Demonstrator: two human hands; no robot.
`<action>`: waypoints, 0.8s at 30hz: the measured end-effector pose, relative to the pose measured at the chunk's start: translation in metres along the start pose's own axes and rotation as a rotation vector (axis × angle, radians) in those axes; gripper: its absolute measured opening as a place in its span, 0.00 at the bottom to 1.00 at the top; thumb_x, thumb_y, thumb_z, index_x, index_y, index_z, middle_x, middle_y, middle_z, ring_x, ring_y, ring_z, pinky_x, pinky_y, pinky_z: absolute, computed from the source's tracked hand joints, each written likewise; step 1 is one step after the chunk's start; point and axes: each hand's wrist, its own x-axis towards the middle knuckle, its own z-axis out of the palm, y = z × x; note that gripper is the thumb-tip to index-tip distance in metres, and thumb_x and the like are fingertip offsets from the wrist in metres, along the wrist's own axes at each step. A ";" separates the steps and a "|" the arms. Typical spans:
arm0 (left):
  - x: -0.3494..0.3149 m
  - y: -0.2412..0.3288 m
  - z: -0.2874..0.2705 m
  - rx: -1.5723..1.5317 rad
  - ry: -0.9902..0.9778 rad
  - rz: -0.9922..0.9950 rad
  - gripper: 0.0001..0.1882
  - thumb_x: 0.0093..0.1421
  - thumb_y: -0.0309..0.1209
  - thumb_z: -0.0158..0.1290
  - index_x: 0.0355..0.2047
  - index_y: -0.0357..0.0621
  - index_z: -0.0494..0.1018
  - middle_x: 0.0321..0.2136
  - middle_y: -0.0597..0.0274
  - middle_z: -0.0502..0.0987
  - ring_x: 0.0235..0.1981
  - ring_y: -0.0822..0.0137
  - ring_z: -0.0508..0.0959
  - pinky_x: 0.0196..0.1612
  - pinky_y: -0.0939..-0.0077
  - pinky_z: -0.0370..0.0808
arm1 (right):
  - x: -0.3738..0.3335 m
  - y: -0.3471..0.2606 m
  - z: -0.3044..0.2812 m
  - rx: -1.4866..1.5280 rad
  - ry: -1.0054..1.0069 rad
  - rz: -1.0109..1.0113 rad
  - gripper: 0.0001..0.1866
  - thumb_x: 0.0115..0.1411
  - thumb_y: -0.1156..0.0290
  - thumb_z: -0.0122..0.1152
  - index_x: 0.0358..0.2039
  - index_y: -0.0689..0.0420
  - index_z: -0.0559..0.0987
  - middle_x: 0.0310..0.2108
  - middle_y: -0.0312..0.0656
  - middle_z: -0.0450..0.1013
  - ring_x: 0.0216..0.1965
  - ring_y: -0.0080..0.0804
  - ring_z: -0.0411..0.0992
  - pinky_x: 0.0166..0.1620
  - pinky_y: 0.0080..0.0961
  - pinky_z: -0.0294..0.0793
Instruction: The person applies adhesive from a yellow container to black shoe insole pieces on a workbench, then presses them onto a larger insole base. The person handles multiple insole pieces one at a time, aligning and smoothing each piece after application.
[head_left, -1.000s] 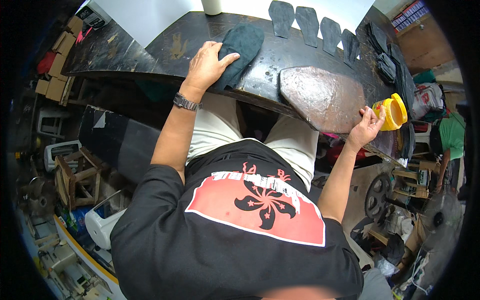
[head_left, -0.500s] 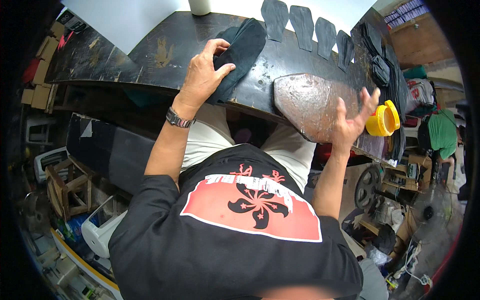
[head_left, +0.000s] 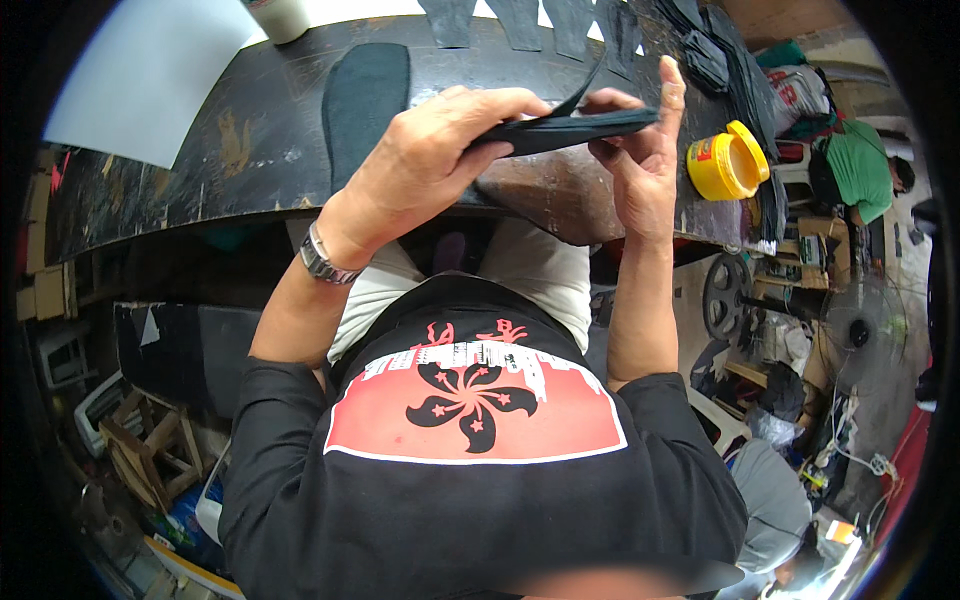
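A thin stack of black insoles [head_left: 570,133] is held edge-on above the table by both hands. My left hand [head_left: 435,150] is closed on its near left end, fingers above and thumb below. At the other end, my right hand [head_left: 645,150] has the stack between thumb and fingers, with one finger pointing up. A thin black flap stands up from the stack between the hands. Another black insole [head_left: 367,100] lies flat on the table, left of my left hand. Under the hands is a brown, worn slab [head_left: 560,195], partly covered by them.
The dark, scuffed table [head_left: 240,165] has a bent front edge. An open yellow tub [head_left: 715,168] stands right of my right hand. Several black cut pieces [head_left: 515,25] lie along the back, with piles of black material [head_left: 735,70] at the right. A white sheet [head_left: 150,80] covers the back left.
My left hand has brought the stack rightward, turning it edge-on. My right hand has come in and taken its other end. One insole now lies alone on the table.
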 end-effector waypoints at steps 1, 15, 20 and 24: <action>0.006 -0.002 0.008 0.015 -0.027 0.044 0.25 0.54 0.18 0.60 0.53 0.46 0.75 0.46 0.58 0.81 0.44 0.54 0.80 0.49 0.65 0.77 | -0.003 -0.003 -0.008 -0.127 0.054 -0.028 0.60 0.49 0.89 0.62 0.75 0.38 0.42 0.59 0.46 0.69 0.60 0.35 0.69 0.61 0.34 0.72; -0.003 -0.014 0.028 -0.046 -0.360 -0.283 0.38 0.51 0.21 0.66 0.64 0.47 0.67 0.51 0.52 0.78 0.50 0.57 0.79 0.56 0.66 0.74 | -0.032 0.007 -0.055 -0.393 0.116 -0.030 0.56 0.46 0.86 0.52 0.75 0.41 0.43 0.46 0.44 0.73 0.48 0.28 0.73 0.56 0.26 0.72; -0.024 -0.017 0.036 -0.046 -0.095 -0.171 0.35 0.52 0.20 0.65 0.62 0.45 0.69 0.47 0.54 0.79 0.48 0.57 0.79 0.56 0.66 0.73 | -0.031 0.014 -0.046 -0.447 0.104 -0.111 0.54 0.48 0.88 0.48 0.75 0.43 0.43 0.50 0.47 0.71 0.49 0.28 0.72 0.57 0.25 0.72; -0.026 -0.025 0.046 0.026 -0.075 -0.115 0.29 0.54 0.20 0.64 0.57 0.44 0.73 0.47 0.54 0.79 0.51 0.56 0.77 0.58 0.66 0.71 | -0.036 0.014 -0.040 -0.295 0.161 -0.049 0.55 0.45 0.88 0.46 0.75 0.43 0.44 0.46 0.45 0.74 0.48 0.28 0.72 0.57 0.25 0.69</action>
